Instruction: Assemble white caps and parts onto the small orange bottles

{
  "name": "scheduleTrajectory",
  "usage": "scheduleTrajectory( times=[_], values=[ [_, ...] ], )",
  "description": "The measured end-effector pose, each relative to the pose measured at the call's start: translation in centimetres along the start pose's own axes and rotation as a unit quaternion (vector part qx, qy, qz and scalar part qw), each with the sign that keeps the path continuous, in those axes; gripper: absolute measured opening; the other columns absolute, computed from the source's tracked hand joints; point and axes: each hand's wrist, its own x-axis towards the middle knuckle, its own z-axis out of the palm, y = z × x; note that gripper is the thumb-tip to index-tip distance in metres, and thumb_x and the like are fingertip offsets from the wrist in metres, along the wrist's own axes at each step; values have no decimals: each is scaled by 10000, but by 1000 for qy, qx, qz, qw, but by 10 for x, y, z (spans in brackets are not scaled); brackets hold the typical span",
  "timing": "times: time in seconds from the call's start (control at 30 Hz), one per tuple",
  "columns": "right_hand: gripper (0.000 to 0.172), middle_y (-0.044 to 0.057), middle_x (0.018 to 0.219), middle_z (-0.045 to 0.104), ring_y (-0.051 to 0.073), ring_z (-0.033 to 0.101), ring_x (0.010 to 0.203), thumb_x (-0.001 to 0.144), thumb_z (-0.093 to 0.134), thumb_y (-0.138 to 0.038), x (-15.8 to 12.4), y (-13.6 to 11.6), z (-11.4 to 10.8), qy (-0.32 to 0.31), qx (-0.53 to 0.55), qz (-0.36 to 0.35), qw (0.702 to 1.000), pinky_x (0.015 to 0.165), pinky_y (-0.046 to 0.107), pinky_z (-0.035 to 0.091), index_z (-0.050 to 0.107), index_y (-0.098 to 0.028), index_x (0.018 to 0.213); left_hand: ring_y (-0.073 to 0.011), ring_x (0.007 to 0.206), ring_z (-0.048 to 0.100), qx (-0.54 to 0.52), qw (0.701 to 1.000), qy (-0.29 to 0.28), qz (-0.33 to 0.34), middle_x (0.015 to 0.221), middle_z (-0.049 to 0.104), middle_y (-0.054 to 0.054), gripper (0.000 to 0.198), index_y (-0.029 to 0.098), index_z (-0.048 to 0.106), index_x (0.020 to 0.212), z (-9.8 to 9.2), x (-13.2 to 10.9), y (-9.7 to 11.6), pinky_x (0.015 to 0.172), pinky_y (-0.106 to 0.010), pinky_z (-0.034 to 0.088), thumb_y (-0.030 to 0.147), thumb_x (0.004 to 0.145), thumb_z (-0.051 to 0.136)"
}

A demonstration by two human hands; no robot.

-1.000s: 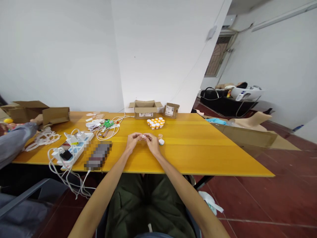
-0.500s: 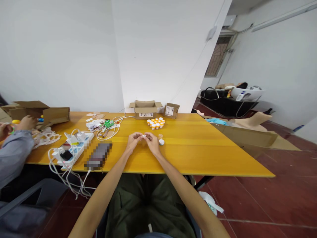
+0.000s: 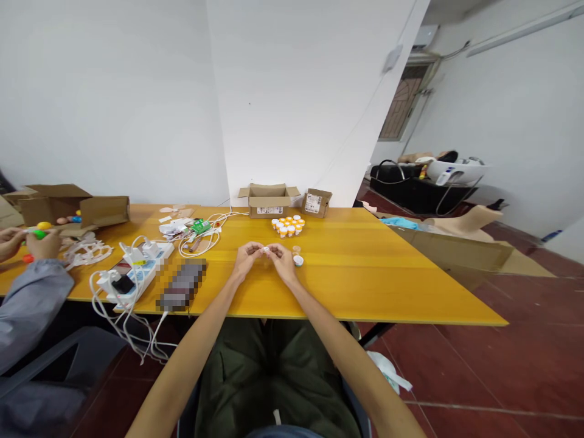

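In the head view my left hand (image 3: pixel 247 261) and my right hand (image 3: pixel 281 261) meet over the table, fingertips pinched together. Between them they hold a small white piece with reddish specks (image 3: pixel 265 250), mostly covered by the fingers; its kind is too small to make out. Just right of my right hand lies a round white-topped piece with a dark green side (image 3: pixel 298 260). A small clear cup (image 3: pixel 296 249) sits right behind it. Farther back stands a cluster of several small tubs with white and orange tops (image 3: pixel 287 226).
An open cardboard box (image 3: pixel 269 210) and a smaller carton (image 3: pixel 316 202) stand at the wall. To the left are a power strip (image 3: pixel 146 274) with tangled cables and a blurred-out phone (image 3: pixel 182 285). At far left a co-worker's hands (image 3: pixel 43 245) handle coloured balls near another open box (image 3: pixel 59 207).
My hands keep nearly the same pose around the white piece. The co-worker's hands have moved out of the box at left and now hold a green object in front of it.
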Motion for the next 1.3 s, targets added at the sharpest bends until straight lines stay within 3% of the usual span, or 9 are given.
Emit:
scheduleTrajectory(
  times=[0.63, 1.0, 1.13, 1.3],
  values=[
    [333, 26, 732, 731, 194, 678, 638, 738, 697, -537, 1, 4, -1, -8, 49, 41, 998, 588, 311, 565, 678, -219, 834, -182, 783, 659, 15, 1000, -3, 28, 750, 710, -25, 254, 195, 657, 676, -1, 2, -4, 793, -300, 515, 343, 576, 838],
    [245, 29, 749, 737, 202, 701, 705, 766, 666, -465, 1, -1, 0, -1, 43, 16, 999, 663, 321, 581, 677, -225, 811, -195, 861, 678, -11, 1000, -8, -3, 906, 734, -47, 368, 198, 676, 814, -1, 3, -7, 841, -322, 517, 330, 529, 866],
    [181, 33, 790, 757, 214, 713, 749, 769, 656, -400, -1, -4, 0, -15, 34, 9, 999, 704, 338, 588, 695, -229, 812, -196, 818, 669, -18, 1000, -11, -22, 815, 724, -46, 361, 184, 667, 758, -1, 3, -9, 804, -321, 521, 362, 525, 879],
    [180, 30, 808, 764, 215, 715, 705, 800, 610, -356, -1, -3, 1, -36, 23, 26, 999, 625, 320, 573, 726, -233, 862, -172, 764, 657, -29, 999, 20, -3, 755, 712, -19, 359, 184, 661, 719, -2, 5, -11, 787, -306, 521, 366, 510, 888]
  ],
)
